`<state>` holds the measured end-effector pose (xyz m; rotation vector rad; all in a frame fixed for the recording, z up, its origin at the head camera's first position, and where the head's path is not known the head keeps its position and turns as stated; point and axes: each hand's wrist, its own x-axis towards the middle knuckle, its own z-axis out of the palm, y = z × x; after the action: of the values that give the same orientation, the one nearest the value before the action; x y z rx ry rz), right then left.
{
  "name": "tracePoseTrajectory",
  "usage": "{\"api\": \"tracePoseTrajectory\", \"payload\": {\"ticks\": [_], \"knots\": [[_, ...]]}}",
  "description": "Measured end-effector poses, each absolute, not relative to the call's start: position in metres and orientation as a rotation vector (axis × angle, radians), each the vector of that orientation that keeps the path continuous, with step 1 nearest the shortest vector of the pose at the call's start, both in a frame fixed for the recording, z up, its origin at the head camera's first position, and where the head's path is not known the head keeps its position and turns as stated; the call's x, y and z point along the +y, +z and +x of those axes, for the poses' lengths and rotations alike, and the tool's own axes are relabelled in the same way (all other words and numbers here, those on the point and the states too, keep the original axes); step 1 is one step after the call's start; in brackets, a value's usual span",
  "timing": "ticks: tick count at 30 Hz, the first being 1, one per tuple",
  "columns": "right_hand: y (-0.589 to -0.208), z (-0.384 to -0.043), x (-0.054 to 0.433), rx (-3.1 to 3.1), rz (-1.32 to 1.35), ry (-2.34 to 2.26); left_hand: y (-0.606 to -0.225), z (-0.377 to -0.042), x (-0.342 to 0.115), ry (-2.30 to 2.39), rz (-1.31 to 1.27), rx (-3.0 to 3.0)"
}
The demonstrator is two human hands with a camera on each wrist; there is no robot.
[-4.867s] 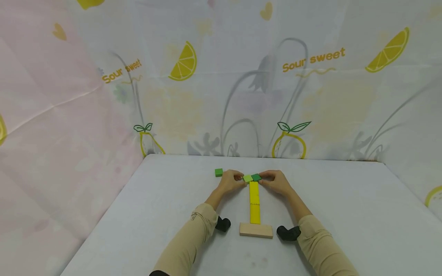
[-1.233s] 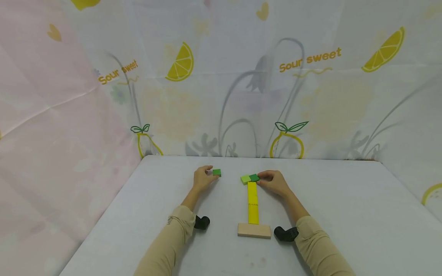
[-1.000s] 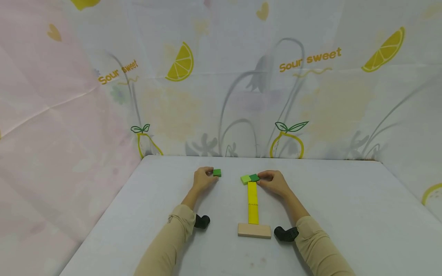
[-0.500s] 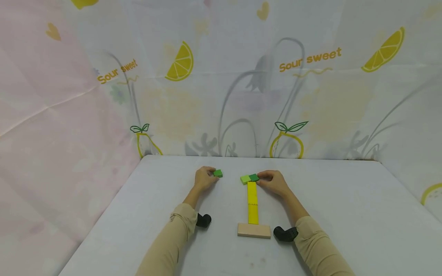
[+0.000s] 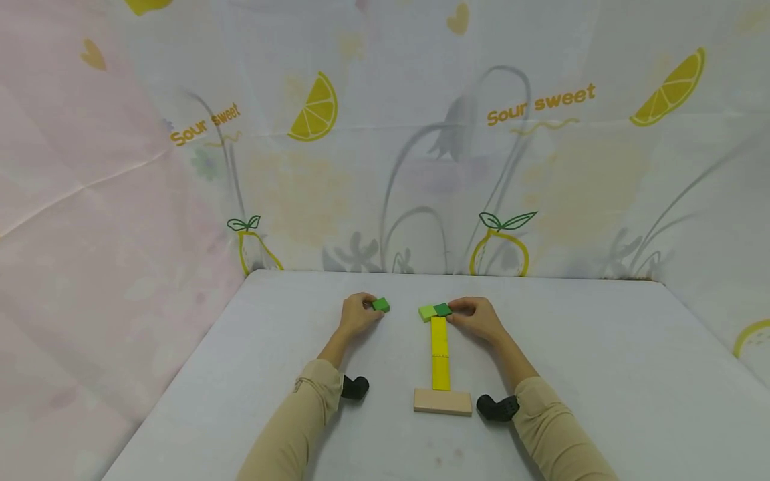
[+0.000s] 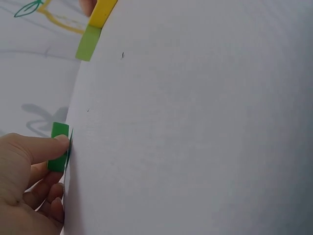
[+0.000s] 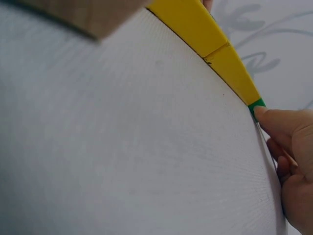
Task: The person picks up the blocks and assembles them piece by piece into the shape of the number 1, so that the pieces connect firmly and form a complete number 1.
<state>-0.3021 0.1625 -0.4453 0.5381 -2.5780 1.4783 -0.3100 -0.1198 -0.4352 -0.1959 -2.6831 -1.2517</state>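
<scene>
My left hand (image 5: 357, 314) pinches a small green block (image 5: 381, 304) at the far side of the table, left of the other pieces. In the left wrist view the thumb lies across this green block (image 6: 59, 129). My right hand (image 5: 481, 318) holds the right edge of a dark green block (image 5: 442, 309) between thumb and fingers. Beside that block, touching it, is a light green block (image 5: 427, 312). Below the pair, two yellow blocks (image 5: 440, 341) run end to end toward a pale wooden block (image 5: 442, 402) set crosswise.
The white table (image 5: 240, 394) ends at a printed cloth backdrop (image 5: 385, 153) with lemons and lettering. Black wrist-camera mounts (image 5: 356, 388) stick out inward from both sleeves, the right mount (image 5: 498, 408) close to the wooden block's right end.
My left hand has let go of the light green block, moved left and taken hold of the green block, which has turned and shifted slightly right. My right hand stays on the dark green block.
</scene>
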Motion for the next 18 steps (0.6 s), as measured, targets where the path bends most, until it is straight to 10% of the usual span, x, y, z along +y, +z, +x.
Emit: {"api": "tracePoseTrajectory", "payload": {"ticks": [18], "knots": [[-0.446, -0.3019, 0.1618, -2.578, 0.534, 1.474, -0.4298, -0.2999, -0.1099, -1.272, -0.326, -2.691]]}}
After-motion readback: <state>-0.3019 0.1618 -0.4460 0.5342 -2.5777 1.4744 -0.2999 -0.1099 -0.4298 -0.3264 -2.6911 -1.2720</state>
